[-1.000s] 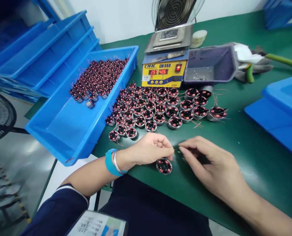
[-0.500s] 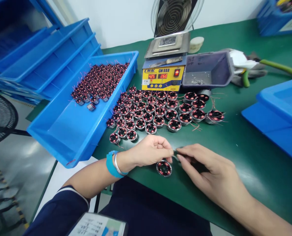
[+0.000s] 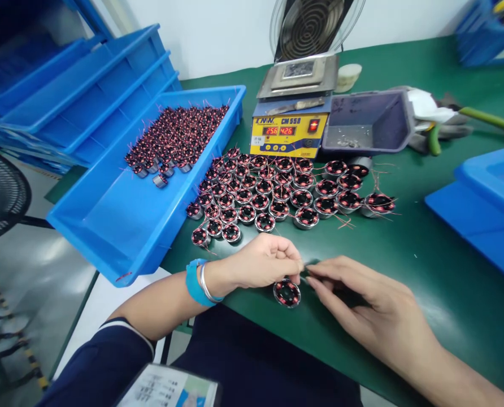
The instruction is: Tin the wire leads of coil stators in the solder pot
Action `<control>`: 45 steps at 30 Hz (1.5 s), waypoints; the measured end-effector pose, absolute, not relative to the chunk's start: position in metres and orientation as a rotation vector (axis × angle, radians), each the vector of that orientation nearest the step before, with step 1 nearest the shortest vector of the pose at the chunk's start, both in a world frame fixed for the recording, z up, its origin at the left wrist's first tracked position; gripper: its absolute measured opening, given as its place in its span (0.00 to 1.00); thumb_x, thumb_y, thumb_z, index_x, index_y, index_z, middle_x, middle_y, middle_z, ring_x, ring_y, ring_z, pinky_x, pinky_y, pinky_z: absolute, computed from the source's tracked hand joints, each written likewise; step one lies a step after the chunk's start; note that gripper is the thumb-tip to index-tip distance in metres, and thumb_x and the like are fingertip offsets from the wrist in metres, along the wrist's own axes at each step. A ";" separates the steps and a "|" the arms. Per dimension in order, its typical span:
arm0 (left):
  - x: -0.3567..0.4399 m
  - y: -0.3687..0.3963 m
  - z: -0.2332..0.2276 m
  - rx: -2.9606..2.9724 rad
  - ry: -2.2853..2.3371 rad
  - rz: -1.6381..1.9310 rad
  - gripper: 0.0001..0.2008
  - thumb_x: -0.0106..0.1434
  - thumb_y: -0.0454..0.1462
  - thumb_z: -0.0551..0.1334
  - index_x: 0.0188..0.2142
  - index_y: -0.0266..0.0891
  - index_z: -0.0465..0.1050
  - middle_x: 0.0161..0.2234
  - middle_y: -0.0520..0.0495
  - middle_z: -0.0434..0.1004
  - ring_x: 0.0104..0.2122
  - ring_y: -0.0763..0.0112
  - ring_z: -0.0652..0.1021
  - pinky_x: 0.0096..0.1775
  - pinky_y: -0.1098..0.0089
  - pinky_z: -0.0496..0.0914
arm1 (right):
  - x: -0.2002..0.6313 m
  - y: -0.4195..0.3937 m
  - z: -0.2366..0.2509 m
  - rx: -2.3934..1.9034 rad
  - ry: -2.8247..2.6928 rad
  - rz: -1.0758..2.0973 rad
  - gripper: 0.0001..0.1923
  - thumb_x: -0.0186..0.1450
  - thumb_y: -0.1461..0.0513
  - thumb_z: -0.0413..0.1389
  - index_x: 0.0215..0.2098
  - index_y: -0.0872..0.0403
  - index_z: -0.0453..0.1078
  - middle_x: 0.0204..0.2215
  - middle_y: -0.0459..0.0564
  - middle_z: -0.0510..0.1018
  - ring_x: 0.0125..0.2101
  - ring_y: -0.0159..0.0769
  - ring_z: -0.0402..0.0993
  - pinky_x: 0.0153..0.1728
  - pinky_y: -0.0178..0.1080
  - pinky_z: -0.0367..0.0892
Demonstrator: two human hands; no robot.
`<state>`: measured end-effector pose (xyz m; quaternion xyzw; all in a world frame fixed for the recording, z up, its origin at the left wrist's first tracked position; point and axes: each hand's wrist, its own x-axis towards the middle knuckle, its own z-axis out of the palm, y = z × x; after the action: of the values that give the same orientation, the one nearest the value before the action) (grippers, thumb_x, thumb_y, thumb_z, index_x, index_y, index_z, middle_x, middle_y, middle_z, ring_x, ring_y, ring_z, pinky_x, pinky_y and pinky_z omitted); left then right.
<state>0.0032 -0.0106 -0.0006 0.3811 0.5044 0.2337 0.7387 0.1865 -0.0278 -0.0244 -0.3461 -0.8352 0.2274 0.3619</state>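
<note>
My left hand (image 3: 273, 261) is closed, thumb and forefinger pinching what looks like a thin wire end. Just below those fingers is a round motor stator (image 3: 287, 293) with copper windings on a black core and a silver rim, tilted face up. My right hand (image 3: 362, 299) is closed with thumb and forefinger on a small thin tool that looks like tweezers (image 3: 306, 273). Its tip meets the left fingertips; the rest is hidden by the hand. Beyond both hands, several more stators (image 3: 264, 221) with loose copper wires stand grouped on the green table (image 3: 404, 249).
A blue tray (image 3: 108, 209) piled with small wound stators lies left. Behind the group stands a yellow CM 558 heating unit (image 3: 283, 135) with a knife (image 3: 296, 106) on it. A purple bin (image 3: 370, 121) adjoins it. Blue trays (image 3: 489, 198) sit right; a fan (image 3: 313, 28) stands behind.
The view has shifted slightly, so the scene sits a little further right. Both hands keep the same pinch beside the stator. The red digits on the yellow unit read differently.
</note>
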 end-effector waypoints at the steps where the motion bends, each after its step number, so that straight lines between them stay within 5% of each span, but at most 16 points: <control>1: 0.003 -0.011 -0.001 0.833 1.101 0.516 0.07 0.53 0.26 0.61 0.22 0.35 0.67 0.16 0.55 0.71 0.15 0.83 0.66 0.22 0.78 0.63 | 0.187 -0.027 -0.025 -0.871 -2.171 0.522 0.06 0.68 0.67 0.53 0.40 0.51 0.70 0.30 0.48 0.79 0.26 0.31 0.76 0.27 0.33 0.71; 9: 0.001 -0.012 -0.008 0.890 1.056 0.530 0.05 0.53 0.27 0.61 0.23 0.34 0.68 0.17 0.54 0.71 0.16 0.82 0.68 0.21 0.79 0.62 | 0.191 -0.022 -0.027 -0.744 -2.369 0.102 0.07 0.69 0.67 0.50 0.40 0.55 0.71 0.31 0.51 0.80 0.26 0.34 0.75 0.26 0.36 0.67; 17: -0.001 -0.013 -0.012 0.961 1.006 0.545 0.04 0.52 0.27 0.61 0.24 0.34 0.69 0.18 0.54 0.71 0.18 0.81 0.70 0.21 0.80 0.62 | 0.181 -0.020 -0.023 -1.168 -1.837 1.683 0.20 0.71 0.53 0.44 0.26 0.52 0.65 0.14 0.45 0.71 0.15 0.31 0.70 0.17 0.32 0.65; 19: -0.001 -0.013 -0.013 0.959 1.006 0.547 0.04 0.52 0.27 0.61 0.24 0.34 0.68 0.18 0.54 0.71 0.18 0.82 0.70 0.21 0.81 0.62 | 0.185 -0.018 -0.022 -1.151 -1.888 1.516 0.17 0.71 0.54 0.47 0.28 0.52 0.67 0.16 0.45 0.73 0.16 0.31 0.71 0.19 0.32 0.66; 22: -0.001 -0.012 -0.015 0.943 0.998 0.551 0.05 0.53 0.27 0.61 0.23 0.34 0.68 0.17 0.54 0.71 0.17 0.82 0.70 0.21 0.81 0.62 | 0.192 -0.019 -0.024 -0.982 -2.114 0.841 0.05 0.69 0.62 0.52 0.37 0.52 0.69 0.25 0.48 0.78 0.23 0.32 0.75 0.25 0.33 0.69; 26: -0.001 -0.012 -0.015 0.939 0.991 0.549 0.06 0.54 0.26 0.61 0.23 0.34 0.68 0.17 0.54 0.72 0.17 0.82 0.70 0.21 0.81 0.62 | 0.196 -0.023 -0.027 -0.679 -2.362 0.233 0.09 0.67 0.70 0.52 0.43 0.53 0.68 0.34 0.52 0.79 0.29 0.35 0.75 0.30 0.36 0.67; 38: -0.001 -0.012 -0.016 0.955 0.991 0.536 0.06 0.54 0.26 0.61 0.23 0.34 0.68 0.17 0.54 0.71 0.18 0.81 0.70 0.23 0.79 0.63 | 0.206 -0.021 -0.041 -0.503 -2.459 -0.021 0.16 0.68 0.71 0.47 0.51 0.55 0.70 0.42 0.57 0.80 0.40 0.43 0.76 0.40 0.44 0.68; 41: -0.001 -0.012 -0.012 0.971 0.988 0.537 0.07 0.54 0.26 0.61 0.23 0.34 0.67 0.17 0.54 0.71 0.18 0.81 0.70 0.23 0.80 0.63 | 0.197 -0.021 -0.033 -0.697 -2.408 0.238 0.09 0.70 0.66 0.49 0.41 0.53 0.71 0.34 0.54 0.80 0.30 0.38 0.77 0.30 0.38 0.69; 45: -0.001 -0.014 -0.009 1.001 0.963 0.547 0.07 0.52 0.25 0.62 0.23 0.34 0.67 0.17 0.56 0.70 0.18 0.82 0.69 0.23 0.79 0.63 | 0.182 -0.020 -0.022 -1.063 -2.059 1.421 0.19 0.72 0.53 0.44 0.27 0.51 0.61 0.16 0.45 0.72 0.15 0.30 0.68 0.17 0.32 0.64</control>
<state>-0.0011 -0.0137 -0.0089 0.4553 0.4380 0.2488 0.7341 0.1822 -0.0203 -0.0217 -0.3822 -0.7406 0.5111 0.2104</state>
